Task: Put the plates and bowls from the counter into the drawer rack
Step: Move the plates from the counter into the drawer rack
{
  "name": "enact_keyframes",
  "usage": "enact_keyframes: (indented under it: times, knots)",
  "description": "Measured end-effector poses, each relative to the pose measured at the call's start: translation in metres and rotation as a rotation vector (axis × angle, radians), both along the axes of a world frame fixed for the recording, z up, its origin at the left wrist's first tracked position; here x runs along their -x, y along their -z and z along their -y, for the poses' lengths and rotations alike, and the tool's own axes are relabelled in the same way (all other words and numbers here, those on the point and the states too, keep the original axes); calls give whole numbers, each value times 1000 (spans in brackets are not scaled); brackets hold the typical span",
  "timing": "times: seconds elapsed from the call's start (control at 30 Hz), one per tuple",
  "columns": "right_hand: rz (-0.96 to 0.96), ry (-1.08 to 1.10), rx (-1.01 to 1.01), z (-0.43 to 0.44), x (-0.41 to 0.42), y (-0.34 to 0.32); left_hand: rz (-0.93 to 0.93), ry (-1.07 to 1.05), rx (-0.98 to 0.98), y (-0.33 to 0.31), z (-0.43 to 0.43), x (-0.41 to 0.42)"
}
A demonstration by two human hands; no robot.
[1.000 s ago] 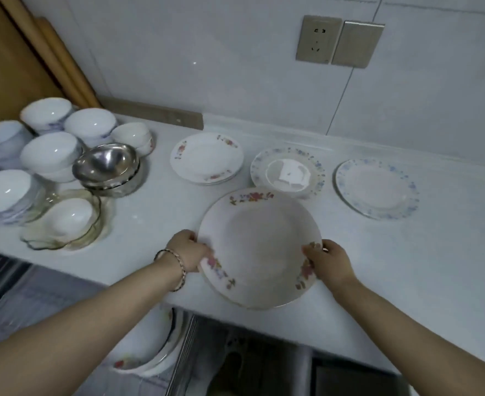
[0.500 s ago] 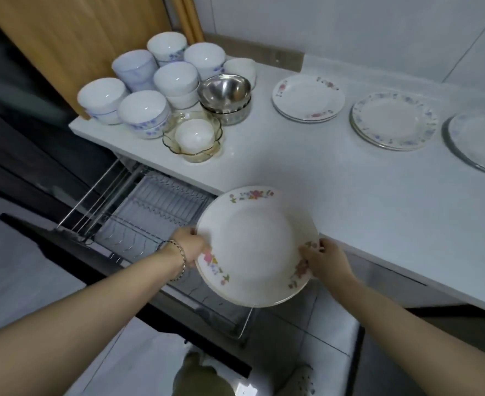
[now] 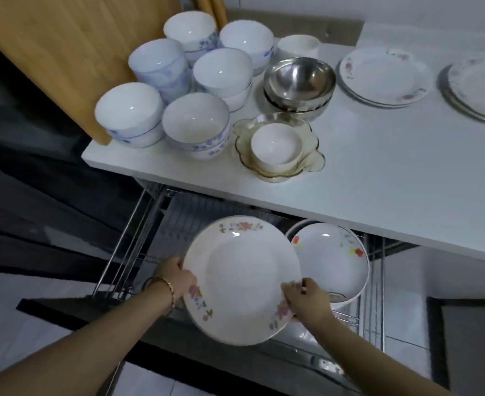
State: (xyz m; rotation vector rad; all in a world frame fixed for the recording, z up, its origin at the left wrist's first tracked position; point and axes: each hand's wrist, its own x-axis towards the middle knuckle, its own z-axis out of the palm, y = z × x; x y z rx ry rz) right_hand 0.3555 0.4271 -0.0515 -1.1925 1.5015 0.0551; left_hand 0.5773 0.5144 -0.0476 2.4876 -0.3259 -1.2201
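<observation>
A large white floral plate hangs over the pulled-out drawer rack, held by both hands. My left hand grips its left rim and my right hand grips its lower right rim. Behind it, a second floral plate stands on edge in the rack. On the white counter sit several white bowls, stacked steel bowls, a glass dish holding a small white bowl, and more plates.
A wooden panel rises at the counter's left end. The drawer's dark front stretches across below my arms. Another stack of plates lies at the right edge. Pale floor tiles show at lower left.
Both hands carried the floral plate from the counter down over the open drawer rack. The view tilted down, bringing the rack and the standing plate into sight.
</observation>
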Motion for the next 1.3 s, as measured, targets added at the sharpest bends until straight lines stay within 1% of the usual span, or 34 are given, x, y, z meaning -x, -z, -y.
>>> enact_keyframes:
  times: [0.13,0.2,0.33,0.43,0.6,0.73,0.8,0.9,1.0,1.17,1.3]
  knots:
    - [35,121,-56,-8,-45,51,3,47,-45,46,14,-44]
    - [18,162,-44,-7,-61,81,-8,57,-63,70,22,-57]
    - [6,242,-50,-2,-83,141,-16,-30,-39,119,37,-76]
    - [-82,219,-59,4,-91,173,-30,-41,-39,153,45,-82]
    - [-144,342,-21,10,-102,213,-47,-74,-27,202,53,-86]
    - [-181,508,3,10,-103,227,-30,-82,-23,221,55,-81]
    - [-199,565,-42,7,-103,229,-42,-125,-29,229,54,-79]
    - [-212,516,-116,0,-103,234,-55,-180,-45,232,56,-78]
    - [-209,529,-127,3,-103,235,-47,-171,-32,230,61,-78]
    - [-232,493,-24,15,-106,237,-38,-163,-10,235,68,-76]
    - [-247,448,28,14,-105,236,-37,-145,-57,235,67,-68]
